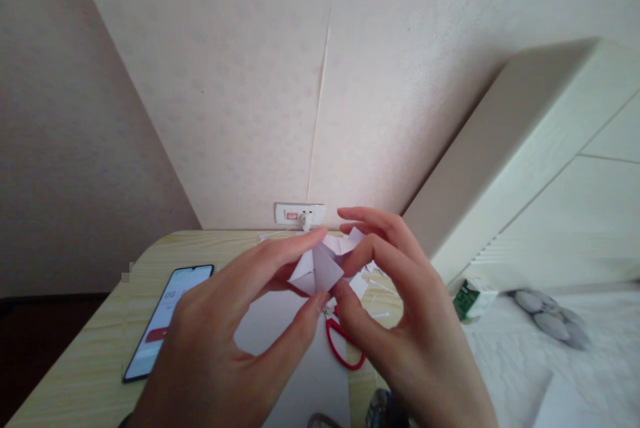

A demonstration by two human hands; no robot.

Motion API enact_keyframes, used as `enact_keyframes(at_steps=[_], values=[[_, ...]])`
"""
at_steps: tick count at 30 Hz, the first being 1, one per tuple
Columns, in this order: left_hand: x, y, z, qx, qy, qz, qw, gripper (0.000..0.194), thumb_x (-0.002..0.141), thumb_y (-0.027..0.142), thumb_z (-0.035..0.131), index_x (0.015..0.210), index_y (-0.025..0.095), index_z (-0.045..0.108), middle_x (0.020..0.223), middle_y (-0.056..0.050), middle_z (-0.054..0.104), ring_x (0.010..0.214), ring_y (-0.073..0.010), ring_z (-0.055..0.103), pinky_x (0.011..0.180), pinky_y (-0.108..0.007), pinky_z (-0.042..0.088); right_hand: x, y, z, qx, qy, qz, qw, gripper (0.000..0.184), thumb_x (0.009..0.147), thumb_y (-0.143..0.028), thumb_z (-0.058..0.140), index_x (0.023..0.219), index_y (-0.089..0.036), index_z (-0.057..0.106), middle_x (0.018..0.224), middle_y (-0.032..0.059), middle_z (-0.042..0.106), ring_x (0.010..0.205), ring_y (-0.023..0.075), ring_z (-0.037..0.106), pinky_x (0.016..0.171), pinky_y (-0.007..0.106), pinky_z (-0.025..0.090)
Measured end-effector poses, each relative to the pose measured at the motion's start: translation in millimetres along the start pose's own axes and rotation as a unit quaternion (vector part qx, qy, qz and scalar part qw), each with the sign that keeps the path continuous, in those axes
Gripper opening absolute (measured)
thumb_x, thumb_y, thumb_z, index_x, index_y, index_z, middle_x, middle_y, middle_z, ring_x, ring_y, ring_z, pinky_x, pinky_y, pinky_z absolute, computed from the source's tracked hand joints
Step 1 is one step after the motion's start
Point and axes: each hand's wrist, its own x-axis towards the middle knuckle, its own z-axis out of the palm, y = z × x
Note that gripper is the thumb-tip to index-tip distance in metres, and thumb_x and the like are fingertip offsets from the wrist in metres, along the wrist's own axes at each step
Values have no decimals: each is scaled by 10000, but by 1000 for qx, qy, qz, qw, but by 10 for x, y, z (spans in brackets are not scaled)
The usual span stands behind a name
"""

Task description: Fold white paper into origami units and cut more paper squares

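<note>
A small folded white paper piece (316, 269) is held up between both hands, above the table. My left hand (240, 308) grips its left side, with the thumb below and the fingers along the top. My right hand (400, 301) pinches the right side between thumb and bent index finger, its other fingers raised. Under the hands lie a white sheet of paper (305, 348) and scissors with red handles (345, 351), whose blades are mostly hidden. White paper scraps (377, 281) are scattered behind my right hand.
A phone (170, 321) with a lit screen lies on the wooden table (85, 348), left of my hands. Against the wall is a socket (300, 213) with a plug in it. To the right are a green and white box (474, 300) and a grey petal-shaped item (550, 315) on white bedding.
</note>
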Motion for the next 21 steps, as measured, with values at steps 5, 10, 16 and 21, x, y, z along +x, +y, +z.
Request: enact_keyframes(at_steps=[5, 10, 16, 21], values=[[12, 6, -5, 19, -13, 17, 1000, 376, 875, 202, 636, 1177, 425, 654, 1131, 112, 749, 994, -111, 716, 873, -151, 578, -13, -13, 36, -26, 24, -6, 999, 154, 800, -101, 605, 761, -240, 554, 1273, 23, 603, 1219, 173, 588, 1016, 302, 490], [-21, -3, -13, 15, 17, -9, 1000, 366, 873, 230, 651, 1175, 437, 660, 1144, 100, 749, 954, -144, 729, 856, -211, 606, -3, 4, 18, -23, 20, -27, 999, 128, 844, -148, 654, 775, -242, 601, 1281, 28, 607, 1215, 196, 601, 1000, 337, 509], [-25, 4, -2, 31, 22, -24, 999, 349, 879, 235, 652, 1183, 406, 663, 1178, 72, 742, 944, -166, 727, 861, -267, 613, 5, 30, -36, -13, -10, -34, 999, 104, 853, -171, 698, 801, -246, 647, 1308, 9, 593, 1209, 182, 608, 999, 313, 507], [-10, 17, -9, 44, 9, -1, 999, 328, 876, 225, 648, 1154, 398, 661, 1139, 79, 754, 932, -163, 735, 827, -259, 616, 4, 46, -49, -8, -11, -45, 999, 115, 879, -192, 704, 799, -253, 647, 1301, -5, 596, 1224, 176, 595, 1019, 321, 492]])
